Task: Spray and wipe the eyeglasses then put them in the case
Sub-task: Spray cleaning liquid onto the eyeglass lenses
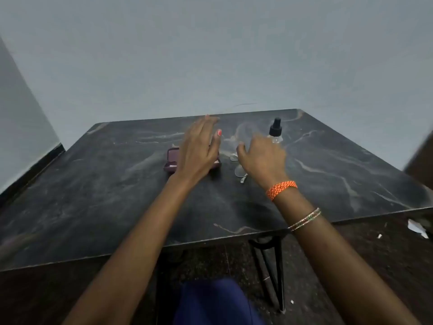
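A purple eyeglass case (170, 161) lies open on the dark marble table (98, 184). My left hand (199, 148) hovers over it with straight fingers and hides most of it. Clear-framed eyeglasses (239, 171) lie on the table just right of the case, partly under my right hand (262, 158). That hand's fingers curl loosely down over the glasses, and no grip on them shows. A small clear spray bottle (275, 132) with a black cap stands upright just beyond my right hand. No wiping cloth is in view.
The table's far edge meets a pale wall (210, 55). Black hairpin legs (269, 266) stand under the near edge, above a dark floor with paper scraps (417, 228) at the right. My blue-clad lap (215, 301) is below.
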